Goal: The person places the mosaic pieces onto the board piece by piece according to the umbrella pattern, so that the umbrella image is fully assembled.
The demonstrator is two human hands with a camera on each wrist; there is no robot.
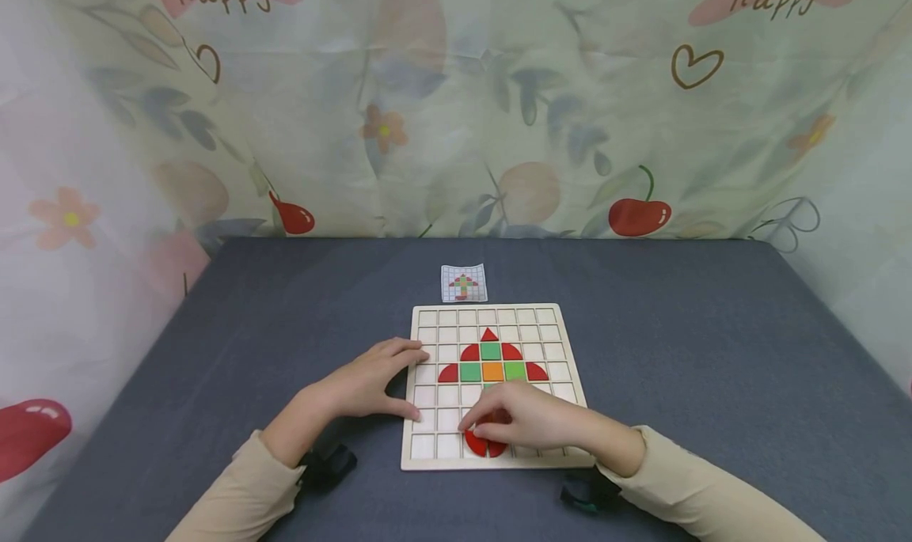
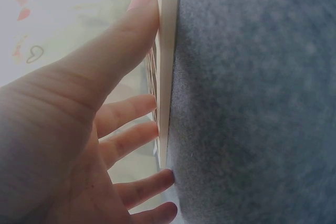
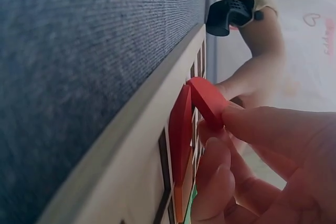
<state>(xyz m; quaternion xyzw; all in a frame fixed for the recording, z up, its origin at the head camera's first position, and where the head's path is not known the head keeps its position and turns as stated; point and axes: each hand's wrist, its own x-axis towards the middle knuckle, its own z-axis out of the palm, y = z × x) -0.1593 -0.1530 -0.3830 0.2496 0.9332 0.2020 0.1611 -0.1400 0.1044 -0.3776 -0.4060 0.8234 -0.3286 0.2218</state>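
My right hand (image 1: 530, 415) pinches a red quarter-circle block (image 3: 207, 100) between thumb and fingers, low on the wooden grid board (image 1: 456, 464). That block is tilted up at its edge, against a second red quarter-circle block (image 3: 181, 124) lying in the grid. Along the board's left side, my left hand (image 1: 366, 380) rests with thumb and fingers spread, touching the rim. Farther up the grid sit a red triangle (image 1: 488, 335), green squares (image 1: 490, 351), an orange square (image 1: 492, 371) and several red quarter-circles (image 1: 449, 373). My right hand covers part of the middle column.
Just behind the board lies a small pattern card (image 1: 464, 283) printed with a coloured grid figure. Dark grey cloth (image 1: 677, 328) covers the table, and a printed curtain (image 1: 456, 130) hangs behind it. Black wrist devices (image 1: 329, 467) are by both sleeves.
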